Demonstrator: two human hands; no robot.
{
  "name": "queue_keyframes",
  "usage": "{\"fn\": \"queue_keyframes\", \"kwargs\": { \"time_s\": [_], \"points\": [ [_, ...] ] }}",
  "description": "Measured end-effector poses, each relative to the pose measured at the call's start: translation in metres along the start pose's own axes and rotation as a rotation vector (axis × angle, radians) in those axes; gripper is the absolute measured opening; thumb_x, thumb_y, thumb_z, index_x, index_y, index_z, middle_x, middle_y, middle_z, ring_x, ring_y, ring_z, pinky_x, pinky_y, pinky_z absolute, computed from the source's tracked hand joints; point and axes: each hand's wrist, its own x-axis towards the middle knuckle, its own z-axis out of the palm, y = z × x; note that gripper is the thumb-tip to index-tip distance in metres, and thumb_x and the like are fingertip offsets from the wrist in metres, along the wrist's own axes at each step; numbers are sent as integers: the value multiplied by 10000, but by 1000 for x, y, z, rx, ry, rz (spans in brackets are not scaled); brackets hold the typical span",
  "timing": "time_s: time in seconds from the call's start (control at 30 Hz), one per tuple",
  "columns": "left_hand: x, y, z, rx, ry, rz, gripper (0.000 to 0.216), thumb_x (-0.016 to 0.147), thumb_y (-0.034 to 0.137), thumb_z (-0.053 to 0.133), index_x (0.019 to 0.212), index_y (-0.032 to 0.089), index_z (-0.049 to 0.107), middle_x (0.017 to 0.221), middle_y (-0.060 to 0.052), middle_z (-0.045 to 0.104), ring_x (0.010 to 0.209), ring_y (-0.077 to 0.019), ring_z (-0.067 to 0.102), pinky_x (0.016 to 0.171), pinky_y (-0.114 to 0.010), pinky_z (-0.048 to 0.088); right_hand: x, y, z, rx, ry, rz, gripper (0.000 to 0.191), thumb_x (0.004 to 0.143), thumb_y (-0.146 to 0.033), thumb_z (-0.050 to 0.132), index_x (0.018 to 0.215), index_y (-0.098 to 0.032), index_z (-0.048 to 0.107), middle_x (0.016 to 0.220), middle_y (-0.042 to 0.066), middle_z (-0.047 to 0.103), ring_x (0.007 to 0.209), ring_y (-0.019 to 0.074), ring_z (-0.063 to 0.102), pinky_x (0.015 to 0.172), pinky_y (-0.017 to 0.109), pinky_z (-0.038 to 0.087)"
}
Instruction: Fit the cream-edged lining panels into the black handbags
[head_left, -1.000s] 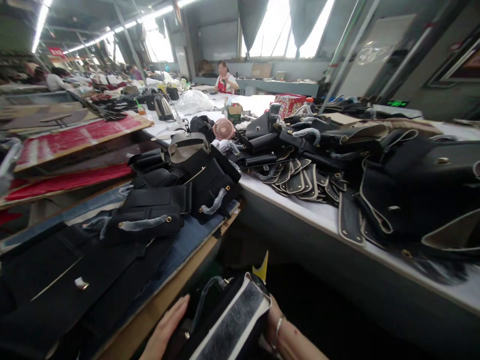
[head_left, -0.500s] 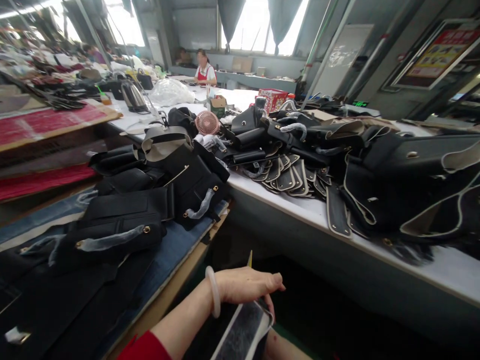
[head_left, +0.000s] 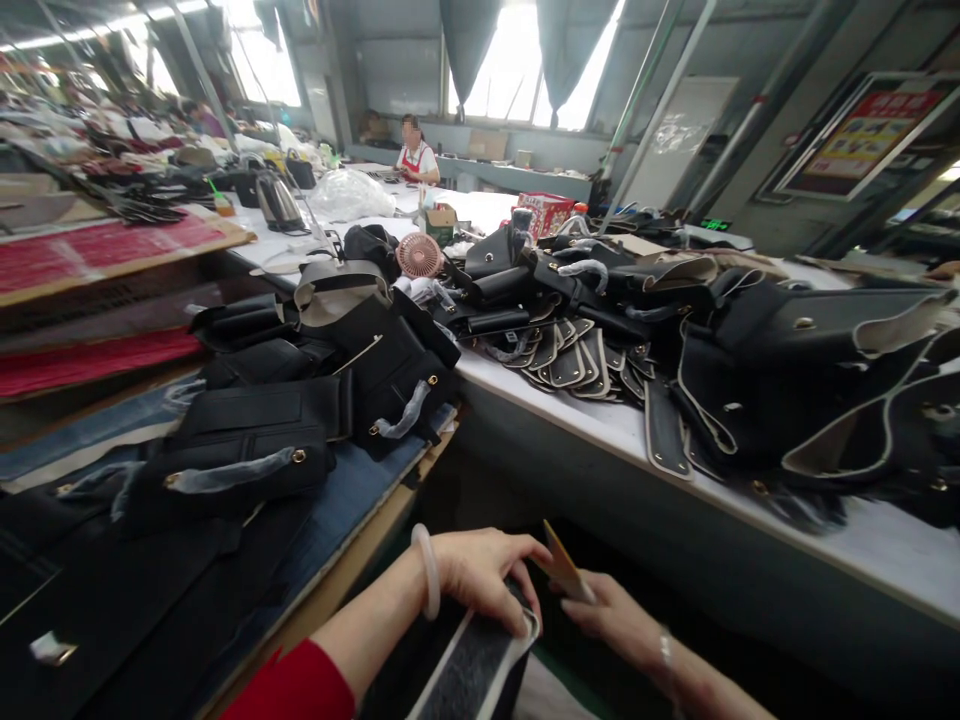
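Observation:
Low in the view, my left hand (head_left: 487, 580), with a pale bangle at the wrist, is closed on the end of a black leather piece (head_left: 465, 665) with off-white edges. Its thumb presses on top and its fingers curl over the far end. Just to the right, my right hand (head_left: 619, 618) pinches a flat, yellow-brown tool (head_left: 564, 562) with a narrow tip pointing up; its exact kind is unclear. My left index fingertip comes close to this tool; whether they touch, I cannot tell. The lower part of the leather piece runs out of view.
Black bags (head_left: 240, 440) with plastic-wrapped handles lie on the left bench. On the white table (head_left: 600, 425) are more black bags (head_left: 795, 350), a pile of trimmed flaps (head_left: 574, 360), a pink fan (head_left: 418, 257) and a kettle (head_left: 277, 200). A person (head_left: 416, 155) in a red apron is at the far side.
My right hand has come out from behind the left, bringing the yellow-brown tool into fuller view. My left hand, previously stretched flat above the leather piece, has closed on its end.

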Motion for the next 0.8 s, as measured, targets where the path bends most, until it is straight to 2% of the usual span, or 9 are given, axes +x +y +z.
{"fn": "queue_keyframes", "kwargs": {
  "time_s": [0.03,0.1,0.17,0.2,0.3,0.37,0.5,0.67,0.8],
  "points": [
    [0,0,0,-6,5,-3,905,656,332,772,1461,146,403,1107,-132,757,804,-223,699,629,-263,489,-9,2,-16,-6,-32,16,433,764,-520,763,872,-120,637,596,-46,517,496,102,487,441,204,426],
    [0,0,1,-5,30,-8,946,657,301,748,1494,133,341,1108,-120,758,719,-191,666,586,-247,474,-29,-2,-44,-5,-122,61,561,787,-640,667,1017,-130,627,505,-72,461,410,102,417,370,198,384],
    [-2,1,2,5,61,-9,954,655,264,723,1509,146,314,1090,-89,767,648,-161,624,571,-237,464,-49,-15,-60,46,-262,90,564,815,-646,621,1104,-162,621,572,-36,538,448,106,478,423,195,436],
    [-2,1,2,11,76,-9,955,654,243,710,1515,162,305,1084,-71,771,620,-149,603,563,-231,456,-56,-24,-62,66,-338,105,510,808,-605,647,1073,-169,646,628,-13,574,489,99,511,475,186,459],
    [-5,1,6,29,140,-6,945,646,203,686,1514,192,311,1068,-30,777,602,-138,582,544,-217,430,-65,-50,-50,93,-441,186,355,726,-463,727,900,-156,694,679,4,583,521,61,502,494,126,413],
    [-6,0,8,31,193,7,938,650,211,695,1510,193,318,1070,-26,776,647,-152,614,559,-220,432,-60,-60,-36,99,-464,210,400,708,-471,722,950,-155,680,635,-15,549,482,53,466,425,102,346],
    [-7,-4,12,15,257,51,952,651,220,715,1507,164,305,1056,-49,774,834,-197,683,691,-241,479,-41,-57,-17,20,-518,178,509,827,-625,565,956,-136,628,573,-28,504,384,62,408,313,110,261],
    [-8,-4,13,50,312,7,961,659,230,696,1520,178,271,937,-24,759,686,-161,635,594,-223,460,-33,-62,-13,-91,-512,250,406,914,-534,482,856,-147,591,471,-39,484,297,66,358,283,127,233],
    [-9,-6,14,14,314,32,971,666,215,698,1529,193,252,982,-24,753,745,-166,652,664,-235,488,-36,-75,-12,-93,-531,312,382,948,-488,467,840,-142,586,426,-52,462,292,33,225,320,136,128]
  ]
}}
